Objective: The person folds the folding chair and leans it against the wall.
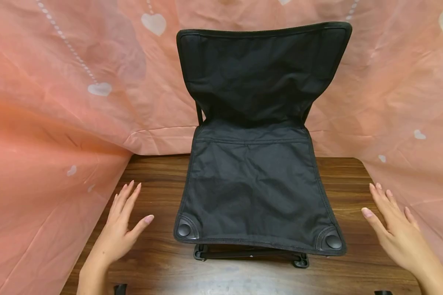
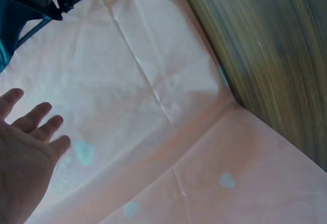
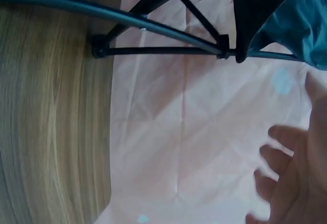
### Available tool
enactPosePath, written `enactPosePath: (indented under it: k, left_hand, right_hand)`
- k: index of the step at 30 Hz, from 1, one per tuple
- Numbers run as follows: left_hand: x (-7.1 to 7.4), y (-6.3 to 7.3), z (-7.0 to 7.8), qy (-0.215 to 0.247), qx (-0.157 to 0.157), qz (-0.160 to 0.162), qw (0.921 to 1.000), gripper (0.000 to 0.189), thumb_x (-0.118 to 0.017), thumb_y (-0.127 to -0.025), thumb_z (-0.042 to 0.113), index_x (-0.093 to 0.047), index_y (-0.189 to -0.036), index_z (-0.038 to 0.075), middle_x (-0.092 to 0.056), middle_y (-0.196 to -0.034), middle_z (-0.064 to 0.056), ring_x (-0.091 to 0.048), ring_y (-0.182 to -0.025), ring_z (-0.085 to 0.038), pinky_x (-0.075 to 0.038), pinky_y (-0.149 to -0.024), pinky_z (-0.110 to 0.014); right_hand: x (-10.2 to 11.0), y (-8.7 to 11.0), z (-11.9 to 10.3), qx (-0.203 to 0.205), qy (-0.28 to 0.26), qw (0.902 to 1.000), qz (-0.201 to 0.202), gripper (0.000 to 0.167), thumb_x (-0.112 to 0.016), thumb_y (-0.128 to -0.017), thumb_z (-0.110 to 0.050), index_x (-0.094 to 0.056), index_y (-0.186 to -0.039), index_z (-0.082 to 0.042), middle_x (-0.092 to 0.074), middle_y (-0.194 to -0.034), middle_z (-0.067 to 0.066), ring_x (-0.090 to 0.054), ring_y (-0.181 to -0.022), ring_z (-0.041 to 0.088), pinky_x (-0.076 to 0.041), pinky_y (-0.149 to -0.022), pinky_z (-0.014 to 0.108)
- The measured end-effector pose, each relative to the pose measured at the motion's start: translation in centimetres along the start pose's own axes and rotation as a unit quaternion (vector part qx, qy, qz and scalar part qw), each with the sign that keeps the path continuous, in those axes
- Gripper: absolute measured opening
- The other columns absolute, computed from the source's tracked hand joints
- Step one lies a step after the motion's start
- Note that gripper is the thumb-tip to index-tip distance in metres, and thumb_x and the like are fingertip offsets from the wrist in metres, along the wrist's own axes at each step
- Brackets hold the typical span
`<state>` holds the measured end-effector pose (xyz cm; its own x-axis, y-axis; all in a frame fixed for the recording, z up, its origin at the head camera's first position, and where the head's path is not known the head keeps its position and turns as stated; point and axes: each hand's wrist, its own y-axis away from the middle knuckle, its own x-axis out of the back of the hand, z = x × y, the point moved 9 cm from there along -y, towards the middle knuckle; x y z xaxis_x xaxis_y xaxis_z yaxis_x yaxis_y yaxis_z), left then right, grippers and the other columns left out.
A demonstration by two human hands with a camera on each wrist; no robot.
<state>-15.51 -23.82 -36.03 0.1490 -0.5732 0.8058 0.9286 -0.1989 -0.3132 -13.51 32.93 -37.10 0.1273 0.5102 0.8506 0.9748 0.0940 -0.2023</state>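
Observation:
A black folding chair (image 1: 251, 192) with a fabric seat and backrest stands unfolded on the wooden table, its front facing me. Its dark frame tubes (image 3: 163, 51) and part of the fabric show in the right wrist view. To the left of the chair, my left hand (image 1: 114, 233) hovers apart from it, fingers extended and thumb spread, holding nothing. On the other side, my right hand (image 1: 398, 233) is likewise held away from the chair, its fingers extended and nothing in it. Most of the chair's legs are hidden under the seat.
The wooden tabletop (image 1: 151, 262) lies beneath the chair. Pink cloth (image 1: 107, 53) printed with white hearts hangs behind and on both sides. Two small black objects, one of them a black piece (image 1: 120, 289), poke in at the bottom edge of the head view.

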Motion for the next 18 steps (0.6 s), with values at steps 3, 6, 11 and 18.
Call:
enactPosePath:
  k: [3,6,11,18]
  left_hand:
    - [0.0,0.0,0.9,0.022,-0.019,0.005,0.9996,0.085,-0.068,-0.090,0.022,-0.015,-0.157,0.021,-0.013,-0.163,-0.010,-0.005,-0.152,-0.032,-0.005,-0.125,-0.052]
    - [0.0,0.1,1.9,0.025,-0.036,0.008,0.9990,0.088,-0.070,-0.088,0.021,-0.015,-0.157,0.018,-0.015,-0.163,-0.007,-0.008,-0.152,-0.026,-0.008,-0.126,-0.038]
    - [-0.4,0.1,3.7,0.022,-0.074,0.004,0.9970,0.097,-0.077,-0.082,0.023,-0.015,-0.156,0.014,-0.019,-0.163,-0.005,-0.013,-0.151,-0.017,-0.005,-0.119,-0.009]
    - [-1.7,0.5,5.9,0.026,-0.137,0.000,0.9903,0.102,-0.080,-0.076,0.033,-0.021,-0.154,0.006,-0.029,-0.159,-0.010,-0.022,-0.149,-0.019,-0.011,-0.121,-0.012]
  right_hand:
    - [0.2,-0.1,-2.0,0.049,-0.019,0.9986,0.008,0.069,-0.048,-0.101,-0.013,-0.008,-0.157,-0.019,0.000,-0.163,0.004,0.014,-0.148,0.002,0.021,-0.120,0.049]
    - [0.2,-0.1,-4.1,0.090,-0.037,0.9952,0.012,0.078,-0.059,-0.094,-0.007,-0.013,-0.157,-0.018,-0.004,-0.164,-0.003,0.010,-0.147,-0.004,0.015,-0.121,0.020]
    - [-0.3,0.2,-6.9,0.141,-0.063,0.9879,-0.008,0.092,-0.074,-0.081,-0.005,-0.021,-0.155,-0.012,-0.011,-0.164,-0.004,0.001,-0.150,0.000,0.000,-0.113,-0.001]
    - [-1.1,0.6,-8.1,0.163,-0.071,0.9832,-0.041,0.101,-0.084,-0.069,-0.009,-0.028,-0.153,-0.009,-0.022,-0.162,0.004,-0.007,-0.150,0.002,-0.012,-0.108,-0.004]
